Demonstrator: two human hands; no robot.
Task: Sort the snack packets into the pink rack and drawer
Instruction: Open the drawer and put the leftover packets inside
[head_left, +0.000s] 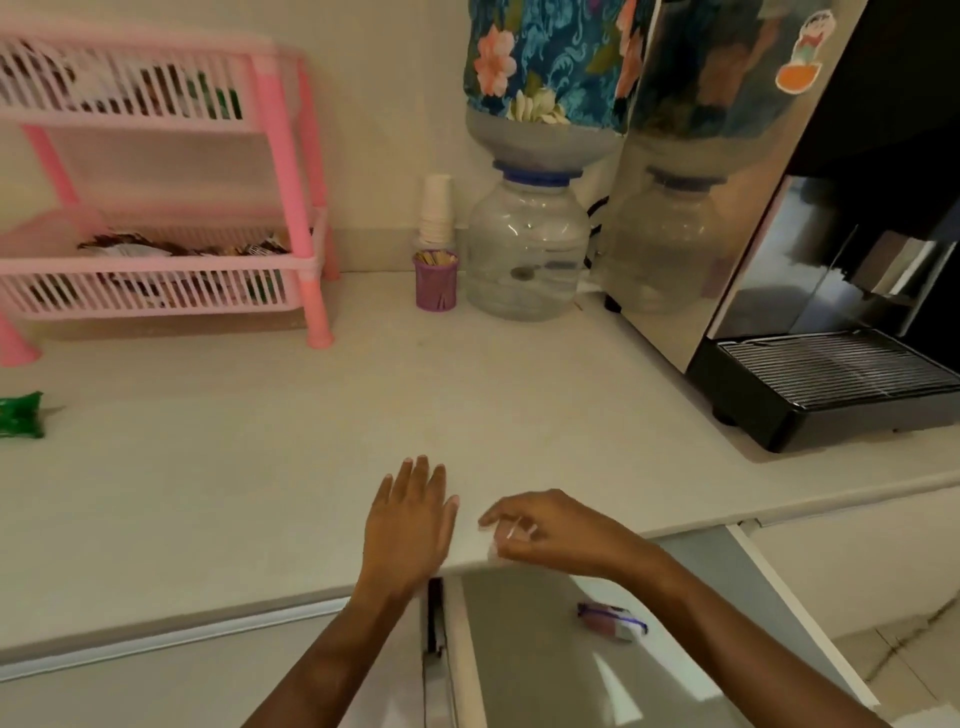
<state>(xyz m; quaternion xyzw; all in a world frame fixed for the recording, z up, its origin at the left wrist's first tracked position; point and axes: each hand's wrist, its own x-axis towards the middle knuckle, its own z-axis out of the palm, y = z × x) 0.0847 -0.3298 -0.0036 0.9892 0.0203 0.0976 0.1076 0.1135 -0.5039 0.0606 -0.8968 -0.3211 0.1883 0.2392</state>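
**Two hands at the counter's edge, drawer open below**

A person's left hand (410, 519) lies flat and spread on the pale counter (260, 467) just inside its front edge, fingers extended, its grip wide and empty. The right hand (545, 530) hovers at the same edge with fingers curled loosely inward; something small and pale seems pinched at the fingertips, but motion blur leaves it unclear whether the grip holds anything. Below the edge, the open drawer (545, 675) shows a mostly bare grey floor with one purple-and-white snack packet (613, 621) lying toward its right half. A green packet (21, 415) rests on the counter at the far left, well apart from both hands. The pink rack (291, 208) stands at the back left, its two slatted tiers holding packets (130, 247). A wide stretch of bare counter separates the hands from the rack, a purple cup of sticks (436, 280), a water dispenser (527, 249) and a black machine (831, 384) at right
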